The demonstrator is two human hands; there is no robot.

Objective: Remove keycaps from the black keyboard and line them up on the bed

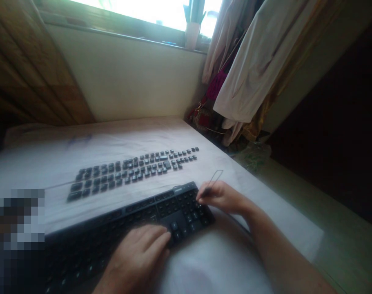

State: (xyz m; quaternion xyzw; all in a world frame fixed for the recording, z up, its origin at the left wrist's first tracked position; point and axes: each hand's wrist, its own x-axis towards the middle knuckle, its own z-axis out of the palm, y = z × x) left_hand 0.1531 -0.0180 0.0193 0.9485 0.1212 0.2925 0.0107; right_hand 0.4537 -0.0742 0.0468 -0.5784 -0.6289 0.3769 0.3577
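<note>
A black keyboard (133,216) lies slantwise on the pale sheet, with many of its key positions bare of caps. Over its near edge my left hand (139,249) is closed, fingers together and thumb side low. My right hand (214,194) is at the number pad on the right end, pinching a wire keycap puller (215,178) by its dark handle; the wire loop points up and away. The fingertips touch or hover just above the pad's keys. Loose black keycaps (124,173) lie in several rows on the sheet beyond the keyboard.
The pale sheet (235,192) covers a flat surface that ends on the right above a floor (296,196). Garments (250,61) hang at the right near a window, with a potted item (192,34) on its sill. A curtain (29,61) hangs at the left.
</note>
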